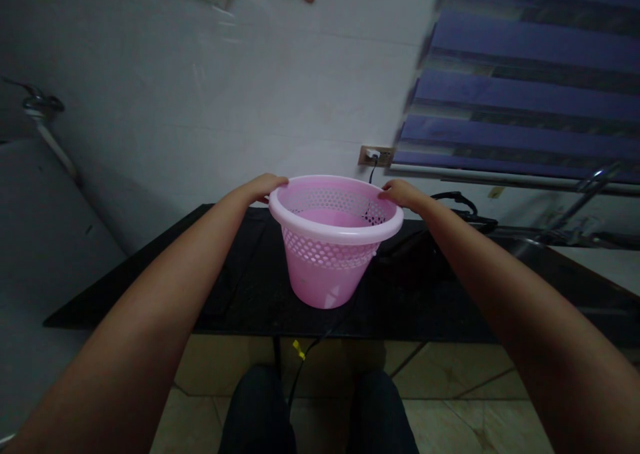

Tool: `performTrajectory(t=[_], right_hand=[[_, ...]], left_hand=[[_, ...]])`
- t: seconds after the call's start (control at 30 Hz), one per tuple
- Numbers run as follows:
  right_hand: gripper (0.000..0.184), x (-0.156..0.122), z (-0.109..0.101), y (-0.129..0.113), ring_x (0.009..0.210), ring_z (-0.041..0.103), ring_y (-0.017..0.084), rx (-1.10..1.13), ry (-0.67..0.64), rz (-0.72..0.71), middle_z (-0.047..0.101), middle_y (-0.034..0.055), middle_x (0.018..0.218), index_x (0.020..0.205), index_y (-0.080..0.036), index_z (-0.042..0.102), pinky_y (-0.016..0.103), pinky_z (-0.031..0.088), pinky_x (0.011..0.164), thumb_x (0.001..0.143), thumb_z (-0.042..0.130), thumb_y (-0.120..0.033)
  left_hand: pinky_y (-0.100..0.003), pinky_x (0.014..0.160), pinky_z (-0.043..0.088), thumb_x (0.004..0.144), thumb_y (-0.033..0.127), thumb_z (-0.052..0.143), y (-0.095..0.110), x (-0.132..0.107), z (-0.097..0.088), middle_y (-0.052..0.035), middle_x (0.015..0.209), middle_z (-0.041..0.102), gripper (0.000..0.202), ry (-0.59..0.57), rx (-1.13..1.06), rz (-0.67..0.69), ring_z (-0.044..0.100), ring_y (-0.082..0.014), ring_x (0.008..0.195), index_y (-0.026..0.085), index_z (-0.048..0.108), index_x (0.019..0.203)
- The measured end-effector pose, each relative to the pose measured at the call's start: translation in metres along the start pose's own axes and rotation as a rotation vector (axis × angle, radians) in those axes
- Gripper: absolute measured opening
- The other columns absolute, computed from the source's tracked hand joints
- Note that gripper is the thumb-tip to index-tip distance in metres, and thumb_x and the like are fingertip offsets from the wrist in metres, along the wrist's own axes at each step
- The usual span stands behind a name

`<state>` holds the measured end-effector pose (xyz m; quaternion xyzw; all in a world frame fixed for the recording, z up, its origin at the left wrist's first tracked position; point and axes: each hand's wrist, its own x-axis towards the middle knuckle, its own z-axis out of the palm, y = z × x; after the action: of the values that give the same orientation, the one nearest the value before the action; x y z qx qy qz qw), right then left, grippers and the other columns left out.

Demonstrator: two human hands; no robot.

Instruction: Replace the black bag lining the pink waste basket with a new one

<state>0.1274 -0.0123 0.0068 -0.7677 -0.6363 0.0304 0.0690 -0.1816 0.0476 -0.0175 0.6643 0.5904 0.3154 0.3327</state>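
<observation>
A pink plastic basket point(327, 277) with a perforated upper wall stands upright on a black countertop point(240, 294). My left hand point(265, 186) grips the basket's rim on its left side, fingers curled over the edge. My right hand point(400, 193) grips the rim on the right side the same way. Both arms reach forward from the bottom corners of the view. The basket looks empty inside.
A wall socket point(375, 155) with a black cable sits behind the basket. A dark appliance with a handle point(457, 204) lies to the right. Striped blue blinds point(525, 81) hang at upper right. A tap point(37, 104) sticks out at far left. My legs and a tiled floor show below.
</observation>
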Motion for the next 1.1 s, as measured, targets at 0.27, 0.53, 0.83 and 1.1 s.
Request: performTrajectory(t=[0.27, 0.53, 0.83, 1.1], right_hand=[[0.037, -0.006, 0.014, 0.012, 0.064, 0.054, 0.01, 0.483, 0.093, 0.039, 0.065, 0.0173, 0.1, 0.112, 0.003, 0.067, 0.021, 0.04, 0.058, 0.083, 0.054, -0.017], [0.036, -0.021, 0.025, 0.004, 0.056, 0.047, 0.007, 0.958, 0.119, 0.151, 0.065, 0.0136, 0.097, 0.112, 0.004, 0.065, 0.019, 0.037, 0.053, 0.083, 0.051, -0.014], [0.046, -0.017, 0.036, 0.004, 0.058, 0.049, 0.01, 1.238, 0.055, 0.14, 0.065, 0.0086, 0.084, 0.126, -0.001, 0.058, 0.02, 0.043, 0.06, 0.086, 0.043, -0.018], [0.055, -0.02, 0.035, 0.003, 0.061, 0.053, 0.011, 1.373, -0.056, 0.095, 0.065, 0.007, 0.084, 0.139, -0.002, 0.045, 0.021, 0.046, 0.068, 0.086, 0.038, -0.015]], left_hand=[[-0.035, 0.068, 0.05, 0.067, 0.029, 0.064, -0.018, 0.008, 0.012, -0.0092, 0.062, 0.066, 0.014, -0.048, -0.403, -0.008, 0.065, -0.0293, 0.077, 0.018, 0.068, 0.073], [-0.036, 0.073, 0.051, 0.068, 0.024, 0.056, -0.013, -0.005, 0.019, -0.0103, 0.065, 0.064, 0.013, -0.153, -0.602, -0.083, 0.063, -0.0252, 0.072, 0.016, 0.064, 0.073], [-0.038, 0.071, 0.053, 0.063, 0.028, 0.053, -0.018, -0.004, 0.025, -0.0083, 0.06, 0.058, 0.017, -0.12, -0.676, -0.096, 0.062, -0.027, 0.068, 0.016, 0.058, 0.075], [-0.039, 0.068, 0.052, 0.06, 0.031, 0.052, -0.018, -0.009, 0.027, -0.0077, 0.059, 0.055, 0.026, -0.131, -0.7, -0.091, 0.061, -0.028, 0.07, 0.016, 0.057, 0.08]])
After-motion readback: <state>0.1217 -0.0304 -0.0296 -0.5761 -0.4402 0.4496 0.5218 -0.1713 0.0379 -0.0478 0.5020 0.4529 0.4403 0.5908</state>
